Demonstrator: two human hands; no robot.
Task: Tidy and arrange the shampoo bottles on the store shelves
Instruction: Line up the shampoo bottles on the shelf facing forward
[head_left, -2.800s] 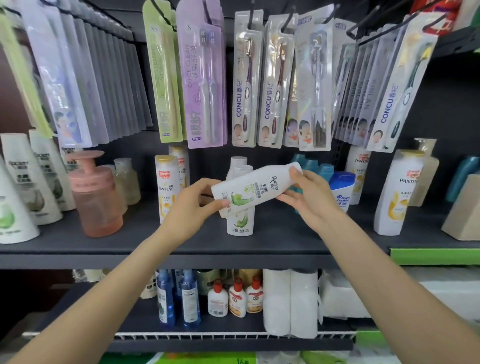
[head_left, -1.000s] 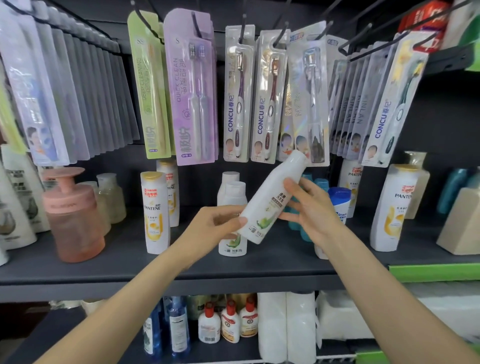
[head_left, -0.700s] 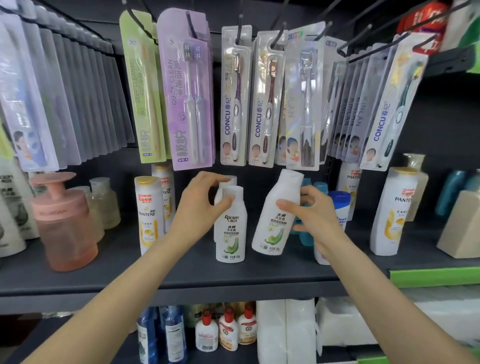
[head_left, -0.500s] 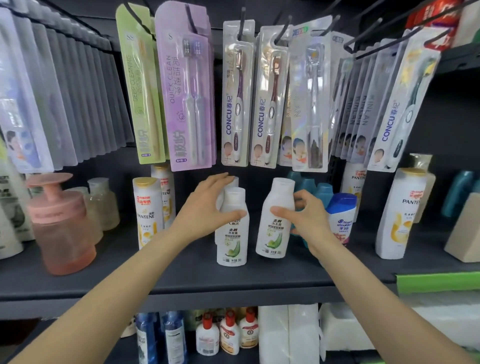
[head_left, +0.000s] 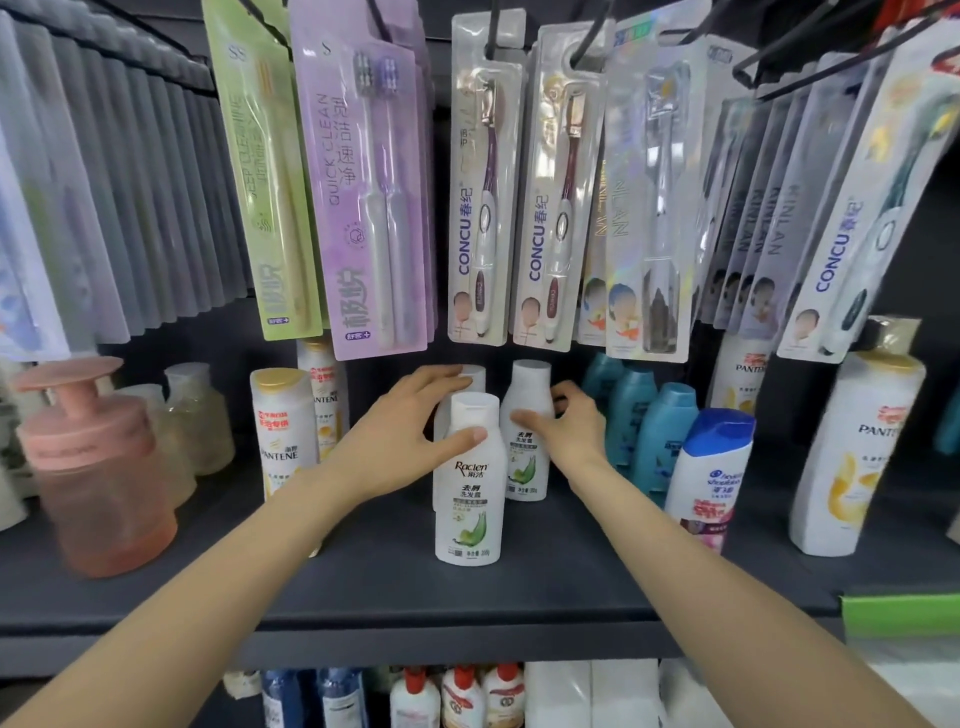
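Two white Raclen shampoo bottles stand upright on the dark shelf (head_left: 519, 597): the front bottle (head_left: 470, 499) near mid-depth, the rear bottle (head_left: 529, 441) just behind and to its right. Bare shelf surface lies between the front bottle and the shelf's front edge. A third white bottle (head_left: 475, 375) stands behind the front one, mostly hidden. Pantene bottles (head_left: 280, 431) stand to the left, teal bottles (head_left: 660, 441) and a blue-capped bottle (head_left: 709, 478) to the right. Hanging toothbrush packs (head_left: 483, 208) limit clearance above the caps.

The left hand (head_left: 410, 436) is spread, thumb pressing the front bottle's shoulder, fingers reaching the hidden bottle's cap. The right hand (head_left: 566, 431) curls around the rear bottle's upper body.
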